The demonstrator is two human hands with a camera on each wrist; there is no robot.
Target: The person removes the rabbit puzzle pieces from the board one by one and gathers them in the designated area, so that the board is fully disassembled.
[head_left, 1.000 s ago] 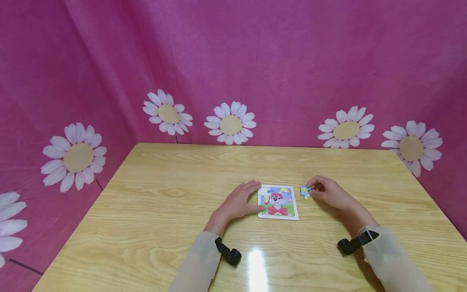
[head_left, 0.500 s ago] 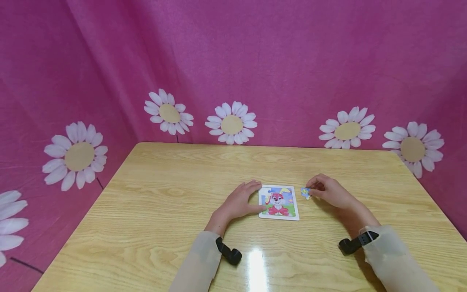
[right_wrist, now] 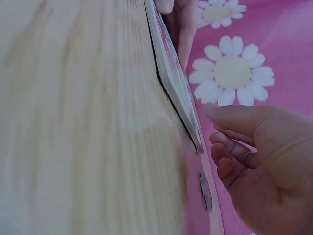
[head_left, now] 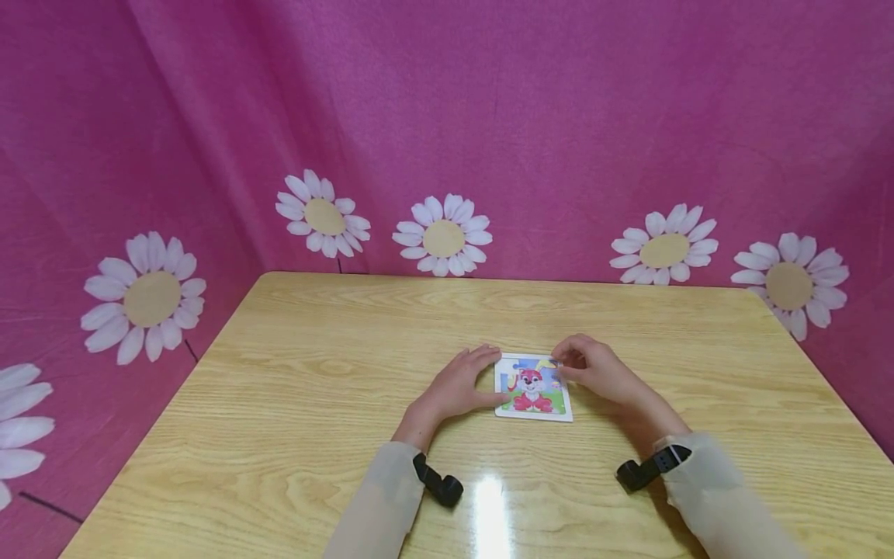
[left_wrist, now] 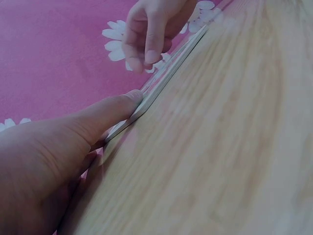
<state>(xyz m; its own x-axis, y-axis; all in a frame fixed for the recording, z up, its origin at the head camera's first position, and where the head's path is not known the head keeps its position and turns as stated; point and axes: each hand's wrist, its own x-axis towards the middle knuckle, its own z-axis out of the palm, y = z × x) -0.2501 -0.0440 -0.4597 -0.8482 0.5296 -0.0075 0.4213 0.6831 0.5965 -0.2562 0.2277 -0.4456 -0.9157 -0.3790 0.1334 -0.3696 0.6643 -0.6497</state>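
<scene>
Left hand (head_left: 452,388) touching rabbit puzzle (head_left: 532,394), fingers relaxed, right hand (head_left: 595,369) near its corner, fingers loose

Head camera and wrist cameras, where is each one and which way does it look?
Head: on the head, facing forward and down at table and puzzle; left hand, right hand and sleeves show.
Left wrist: on that wrist, facing the puzzle; left hand near, right beyond.
Right wrist: likewise; right hand near, left partly showing.
Both wrist views share the puzzle and flowery curtain.
</scene>
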